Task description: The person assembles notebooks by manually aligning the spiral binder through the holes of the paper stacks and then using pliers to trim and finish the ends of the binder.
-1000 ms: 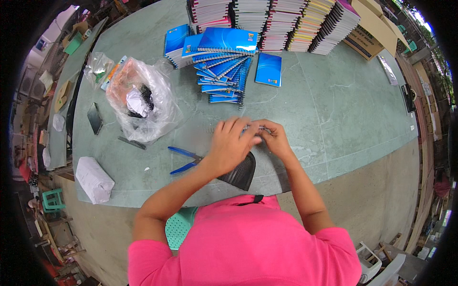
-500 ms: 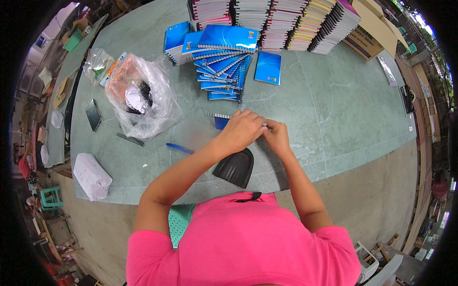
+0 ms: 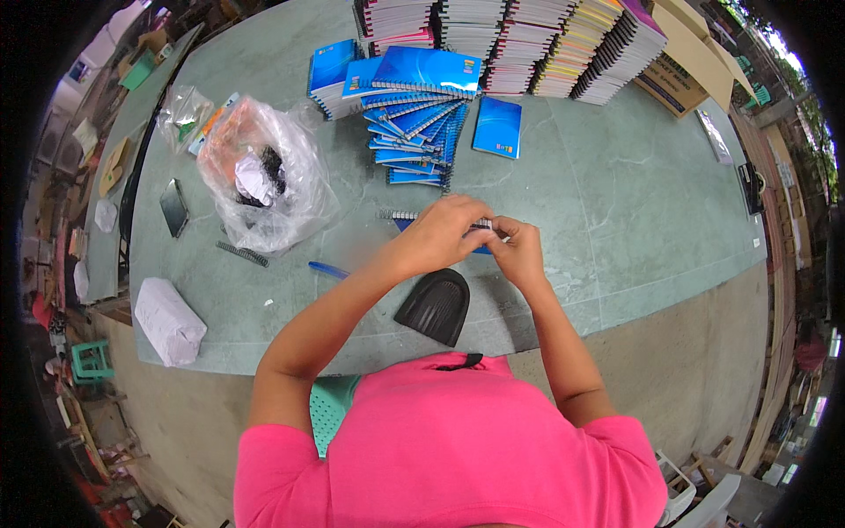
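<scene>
Left hand [image 3: 444, 233] and right hand [image 3: 519, 253] pinch a blue notebook [image 3: 403, 223] by its coil [image 3: 481, 225], toward the right; the far-right carton [image 3: 673, 86] bears print.

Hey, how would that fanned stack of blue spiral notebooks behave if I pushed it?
The stack might slide apart, since its notebooks sit at different angles. Glossy covers may be slippery, given their sheen. Exposed coils could catch on neighbours.

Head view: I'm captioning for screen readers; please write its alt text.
A person's left hand and right hand meet at the edge of a coil-bound blue notebook on a greenish table. A black, round-ended object lies nearer the body; a clear plastic bag sits to the left, stacked blue notebooks beyond.
</scene>
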`<state>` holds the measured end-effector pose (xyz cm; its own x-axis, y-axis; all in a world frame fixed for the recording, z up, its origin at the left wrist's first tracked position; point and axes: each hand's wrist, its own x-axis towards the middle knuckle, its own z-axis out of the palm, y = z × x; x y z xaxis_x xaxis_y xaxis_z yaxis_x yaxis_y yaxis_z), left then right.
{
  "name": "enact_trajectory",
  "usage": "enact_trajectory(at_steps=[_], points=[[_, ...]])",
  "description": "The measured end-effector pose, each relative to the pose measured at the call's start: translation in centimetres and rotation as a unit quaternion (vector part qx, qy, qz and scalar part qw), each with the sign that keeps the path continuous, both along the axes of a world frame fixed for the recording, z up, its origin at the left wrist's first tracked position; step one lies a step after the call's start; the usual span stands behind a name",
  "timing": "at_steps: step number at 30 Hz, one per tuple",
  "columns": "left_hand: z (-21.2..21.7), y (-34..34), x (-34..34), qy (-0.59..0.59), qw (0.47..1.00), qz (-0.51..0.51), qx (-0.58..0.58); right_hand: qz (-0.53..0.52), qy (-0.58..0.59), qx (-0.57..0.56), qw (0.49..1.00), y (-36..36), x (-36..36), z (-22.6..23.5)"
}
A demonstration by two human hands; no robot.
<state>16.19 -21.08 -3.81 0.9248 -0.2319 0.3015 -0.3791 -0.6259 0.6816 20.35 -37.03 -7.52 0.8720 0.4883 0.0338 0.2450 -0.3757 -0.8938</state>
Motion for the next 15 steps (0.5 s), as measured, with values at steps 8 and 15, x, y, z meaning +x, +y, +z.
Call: enact_trajectory(at_steps=[8, 15], points=[[0.4, 0.3, -0.3, -0.032, 0.999, 0.009, -0.023, 0.009, -0.030, 0.040, 0.999, 0.3, -0.1, 1.1], [2.5, 0.4, -1.0, 0.050, 0.997, 0.051, -0.010, 0.026, -0.076, 0.069, 0.994, 0.6, -0.3, 1.3]])
